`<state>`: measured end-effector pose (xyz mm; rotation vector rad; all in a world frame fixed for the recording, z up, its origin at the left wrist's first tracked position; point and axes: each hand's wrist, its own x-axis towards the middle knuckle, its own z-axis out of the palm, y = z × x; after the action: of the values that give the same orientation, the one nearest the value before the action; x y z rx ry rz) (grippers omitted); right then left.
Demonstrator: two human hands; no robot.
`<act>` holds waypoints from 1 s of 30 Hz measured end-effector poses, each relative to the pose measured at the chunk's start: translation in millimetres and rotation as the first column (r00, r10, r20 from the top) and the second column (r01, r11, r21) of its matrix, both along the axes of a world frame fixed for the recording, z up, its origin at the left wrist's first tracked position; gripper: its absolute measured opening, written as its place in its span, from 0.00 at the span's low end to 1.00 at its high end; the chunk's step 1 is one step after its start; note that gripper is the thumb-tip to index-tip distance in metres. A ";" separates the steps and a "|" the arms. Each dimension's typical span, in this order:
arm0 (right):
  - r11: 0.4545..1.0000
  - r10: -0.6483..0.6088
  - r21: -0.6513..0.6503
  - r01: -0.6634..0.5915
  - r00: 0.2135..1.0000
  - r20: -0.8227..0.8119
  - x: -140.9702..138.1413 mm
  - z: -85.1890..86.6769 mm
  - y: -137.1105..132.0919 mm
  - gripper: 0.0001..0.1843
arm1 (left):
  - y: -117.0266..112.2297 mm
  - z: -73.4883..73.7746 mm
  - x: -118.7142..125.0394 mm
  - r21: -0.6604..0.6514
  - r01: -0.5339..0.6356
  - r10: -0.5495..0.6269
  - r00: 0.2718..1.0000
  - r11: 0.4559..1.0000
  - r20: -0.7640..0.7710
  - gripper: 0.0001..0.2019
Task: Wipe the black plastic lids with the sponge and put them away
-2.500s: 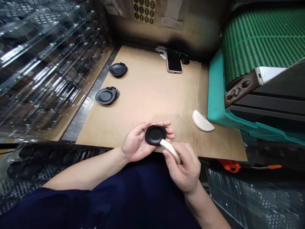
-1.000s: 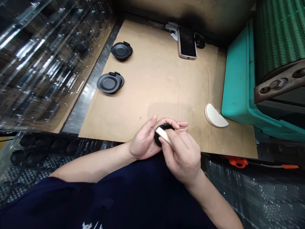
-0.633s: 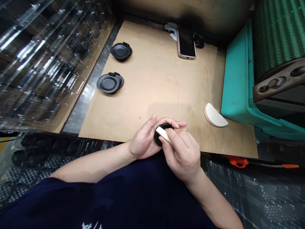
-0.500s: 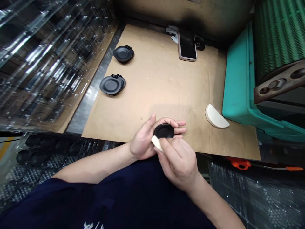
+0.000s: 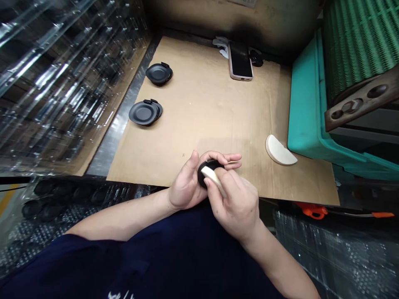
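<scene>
I see the cap (image 5: 201, 179) over the worktop's (image 5: 212, 112) near edge, held in my left hand's (image 5: 185, 187) grip. My right hand's (image 5: 238, 203) grip presses a pad (image 5: 212, 176) against it. A half-disc (image 5: 279, 151) lies right of the cap, and a phone (image 5: 240, 61) well beyond it.

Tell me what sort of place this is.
Probably a factory line workstation: stacked clear plastic trays on the left, a green ribbed conveyor belt on the right, and round black plastic caps piled on the cardboard-covered bench. The left hand holds one cap; the right hand presses a cream pad to it.
</scene>
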<state>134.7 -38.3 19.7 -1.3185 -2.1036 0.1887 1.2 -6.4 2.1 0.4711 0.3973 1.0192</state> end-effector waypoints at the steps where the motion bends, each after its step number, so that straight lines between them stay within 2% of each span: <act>1: 1.000 -0.009 0.004 0.009 1.000 -0.011 -0.7 0.2 0.9 0.08 | 0.0 -0.1 -0.2 -0.003 -0.001 0.001 1.000 1.000 0.000 0.26; 7: 0.996 0.080 -0.036 -0.079 0.997 0.017 1.9 3.6 -1.6 0.07 | 1.7 -0.6 -0.7 -0.028 0.046 -0.046 0.999 0.999 0.023 0.29; 13: 0.999 -0.003 0.046 0.003 1.000 0.002 5.8 -1.6 5.3 0.10 | 1.9 -3.2 -0.5 0.007 0.090 -0.090 0.996 0.996 0.009 0.28; 18: 0.991 0.134 0.025 -0.135 0.991 0.015 7.7 0.3 3.1 0.09 | 2.1 -5.6 -2.2 -0.004 0.110 -0.109 0.994 0.994 0.025 0.31; 23: 0.998 0.025 0.049 -0.025 1.000 0.010 11.4 1.0 6.4 0.10 | 2.1 -6.8 -2.2 -0.016 0.167 -0.166 0.985 0.986 0.041 0.31; 28: 0.986 0.168 0.010 -0.168 0.985 0.023 10.1 2.4 3.3 0.08 | 3.4 -5.8 -2.5 -0.021 0.145 -0.144 0.989 0.989 0.010 0.34; 30: 0.988 0.156 0.010 -0.156 0.988 0.016 10.9 2.4 2.9 0.09 | 3.7 -6.0 -2.4 -0.008 0.155 -0.155 0.988 0.988 0.013 0.35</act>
<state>145.6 -35.4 22.0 -1.1523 -2.2183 0.2340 -1.2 -2.8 -3.9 0.4797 0.3482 0.8690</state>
